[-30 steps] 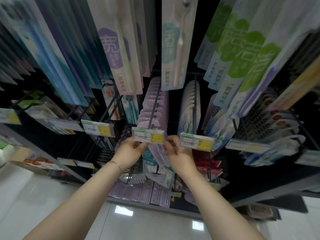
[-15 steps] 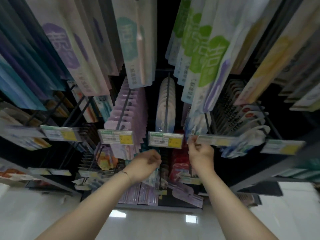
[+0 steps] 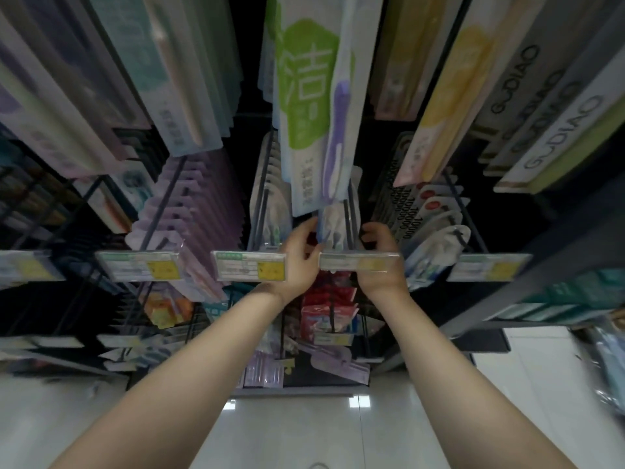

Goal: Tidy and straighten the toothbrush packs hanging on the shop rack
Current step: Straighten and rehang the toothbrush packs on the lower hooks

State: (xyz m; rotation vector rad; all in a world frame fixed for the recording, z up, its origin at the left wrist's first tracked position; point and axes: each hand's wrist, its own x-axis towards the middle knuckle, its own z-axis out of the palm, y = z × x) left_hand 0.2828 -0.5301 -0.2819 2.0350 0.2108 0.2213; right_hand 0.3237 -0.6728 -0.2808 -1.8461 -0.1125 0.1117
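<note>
left hand [image 3: 297, 262] has its fingers pressed flat on the white packs [image 3: 334, 225], right hand [image 3: 380, 258] fingers are curled, can't tell around what, so I'd square the row gently from both sides

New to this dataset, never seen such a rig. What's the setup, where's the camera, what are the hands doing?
No machine here: a person works with bare hands. Every picture comes from one wide-angle camera worn on the head, so straight lines bend and both forearms reach in from below. The left hand and right hand flank a hanging row of whitish toothbrush packs, just behind a price label. The left fingers touch the front pack's side; the right fingers are curled beside it. Whether either really grips is too blurred to tell. A taller green-patched pack hangs above.
</note>
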